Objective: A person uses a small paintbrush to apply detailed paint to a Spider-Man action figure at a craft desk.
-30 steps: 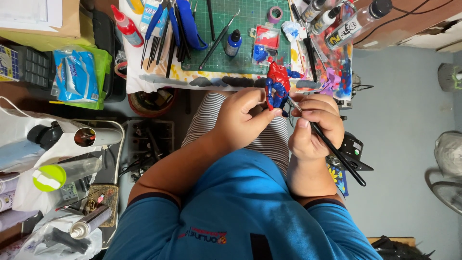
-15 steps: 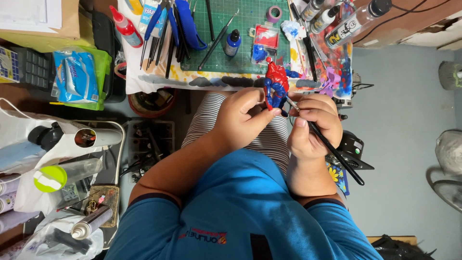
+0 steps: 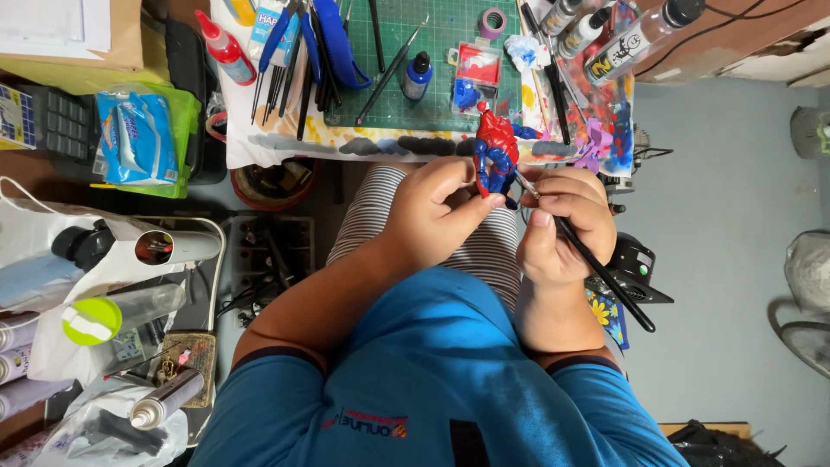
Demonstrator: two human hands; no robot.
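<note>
Head view: your left hand (image 3: 441,212) pinches the small red-and-blue plastic figure (image 3: 495,151); your right hand (image 3: 562,227) grips a thin black-handled paintbrush (image 3: 601,270), tip touching the figure.

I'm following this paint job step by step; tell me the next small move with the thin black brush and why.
Probably a short, light stroke: the right hand holds the thin black paintbrush with its tip at the small red-and-blue figure, which the left hand pinches.
</note>
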